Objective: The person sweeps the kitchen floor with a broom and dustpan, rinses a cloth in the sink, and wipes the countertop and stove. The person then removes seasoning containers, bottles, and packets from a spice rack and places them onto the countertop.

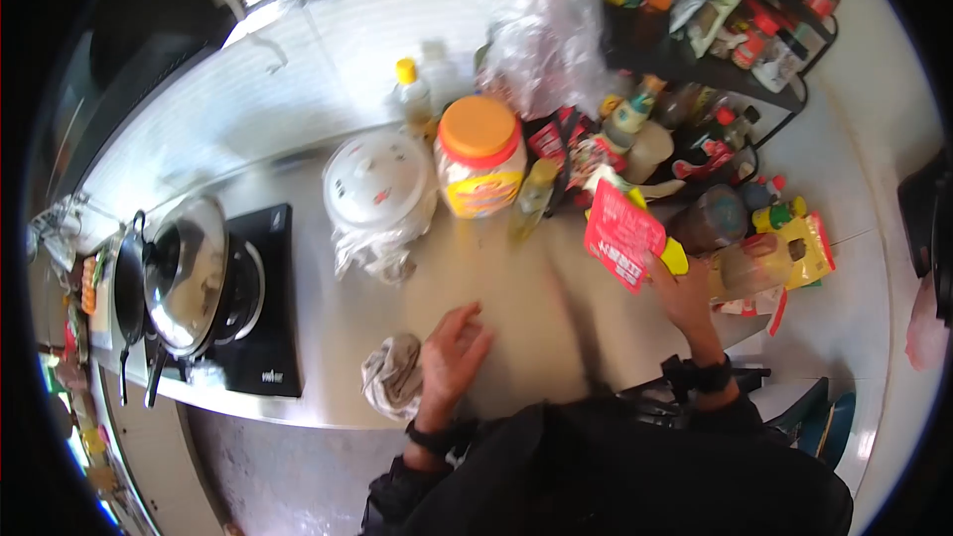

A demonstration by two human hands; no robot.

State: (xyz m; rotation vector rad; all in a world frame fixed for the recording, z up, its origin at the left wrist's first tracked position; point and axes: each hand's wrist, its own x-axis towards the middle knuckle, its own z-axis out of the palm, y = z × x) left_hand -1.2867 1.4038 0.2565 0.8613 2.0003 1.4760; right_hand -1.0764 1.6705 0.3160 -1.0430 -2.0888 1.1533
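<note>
My left hand [454, 352] hovers over the steel counter, holding nothing, its fingers loosely bent and apart. Beside it on the left lies a crumpled grey-white cloth [393, 377]. On the right, the fingers of my right hand [685, 290] are closed on the lower edge of a red packet [623, 236] with white lettering. Something yellow [674, 257] shows between the packet and my fingers. Close to that hand stand a dark-filled jar [717, 218] and a yellow bag [806, 250].
A large jar with an orange lid [480, 129], a lidded white pot [377, 179] and an oil bottle [534, 199] line the back. At left, a glass-lidded pan [186, 273] sits on the black hob [268, 337]. A crowded condiment rack [695, 60] fills the right corner.
</note>
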